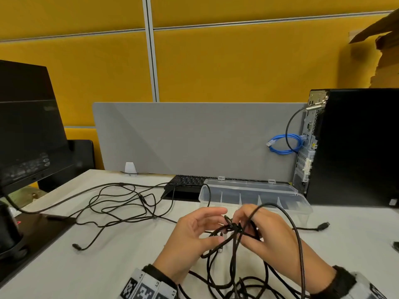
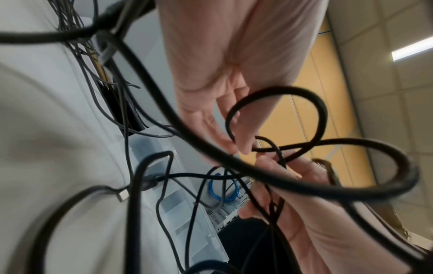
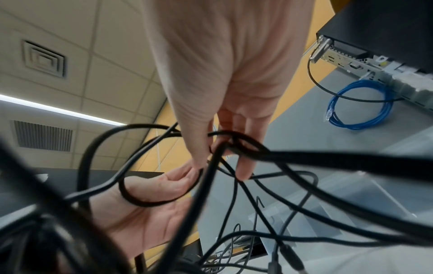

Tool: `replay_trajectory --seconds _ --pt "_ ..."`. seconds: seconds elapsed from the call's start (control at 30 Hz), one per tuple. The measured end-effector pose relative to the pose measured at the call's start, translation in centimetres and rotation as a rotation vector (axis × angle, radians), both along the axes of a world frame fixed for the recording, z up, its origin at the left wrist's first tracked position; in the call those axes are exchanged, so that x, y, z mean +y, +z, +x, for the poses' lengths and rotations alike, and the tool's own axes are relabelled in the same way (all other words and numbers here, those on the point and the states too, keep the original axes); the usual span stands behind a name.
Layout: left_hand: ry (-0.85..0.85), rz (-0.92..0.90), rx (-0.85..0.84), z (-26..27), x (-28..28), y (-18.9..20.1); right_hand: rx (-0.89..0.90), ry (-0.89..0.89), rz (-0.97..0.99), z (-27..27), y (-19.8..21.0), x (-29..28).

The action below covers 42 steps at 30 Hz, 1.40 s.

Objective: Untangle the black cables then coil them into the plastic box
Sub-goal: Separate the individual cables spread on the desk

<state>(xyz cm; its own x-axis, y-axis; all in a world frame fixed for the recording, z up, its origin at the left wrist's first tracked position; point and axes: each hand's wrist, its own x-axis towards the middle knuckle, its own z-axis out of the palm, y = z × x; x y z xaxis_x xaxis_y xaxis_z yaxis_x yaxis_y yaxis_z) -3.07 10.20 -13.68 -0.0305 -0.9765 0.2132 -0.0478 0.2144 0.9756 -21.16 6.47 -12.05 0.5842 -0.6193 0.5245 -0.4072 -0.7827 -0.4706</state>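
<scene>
A knot of thick black cables (image 1: 232, 226) hangs between both hands above the desk. My right hand (image 1: 244, 229) pinches the knot (image 3: 232, 142) between thumb and curled fingers, and one strand arches over its back. My left hand (image 1: 216, 225) faces it with fingers relaxed; its fingertips (image 2: 243, 146) touch the knot and a loop lies across its palm (image 3: 152, 213). More thick loops (image 1: 237, 277) pile on the desk below my wrists. A thinner black cable tangle (image 1: 121, 203) sprawls to the left. The clear plastic box (image 1: 298, 209), open and with dividers, stands just behind my hands.
A keyboard (image 1: 187, 182) lies behind the box against the grey divider (image 1: 194, 137). At the right stands a black computer tower (image 1: 356, 147) with a blue cable (image 1: 285, 144) hanging from its back. A monitor (image 1: 28, 126) occupies the left. A loose plug (image 1: 323, 225) lies right of my hands.
</scene>
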Motion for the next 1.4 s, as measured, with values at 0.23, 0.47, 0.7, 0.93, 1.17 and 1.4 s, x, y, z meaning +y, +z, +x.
replay_trajectory --seconds 0.23,0.47,0.7,0.93,1.17,1.4 --pt "0.140 -0.075 0.035 0.2 0.0 0.5 -0.132 0.030 0.372 -0.5 0.2 -0.2" --pt "0.302 -0.106 0.071 1.4 -0.2 0.7 -0.096 -0.096 0.270 -1.2 0.8 -0.5" --pt "0.178 0.093 0.227 1.3 -0.2 0.5 0.021 0.008 0.164 -0.5 1.9 0.9" --pt "-0.073 0.121 0.399 0.7 0.8 1.3 0.331 0.146 0.121 0.1 0.1 0.5" --pt "-0.134 0.011 0.421 0.6 0.9 1.9 0.164 -0.001 0.170 -0.7 3.3 -1.0" --pt "-0.083 0.035 0.466 1.6 0.9 2.5 0.271 0.186 0.433 1.5 7.3 -2.2"
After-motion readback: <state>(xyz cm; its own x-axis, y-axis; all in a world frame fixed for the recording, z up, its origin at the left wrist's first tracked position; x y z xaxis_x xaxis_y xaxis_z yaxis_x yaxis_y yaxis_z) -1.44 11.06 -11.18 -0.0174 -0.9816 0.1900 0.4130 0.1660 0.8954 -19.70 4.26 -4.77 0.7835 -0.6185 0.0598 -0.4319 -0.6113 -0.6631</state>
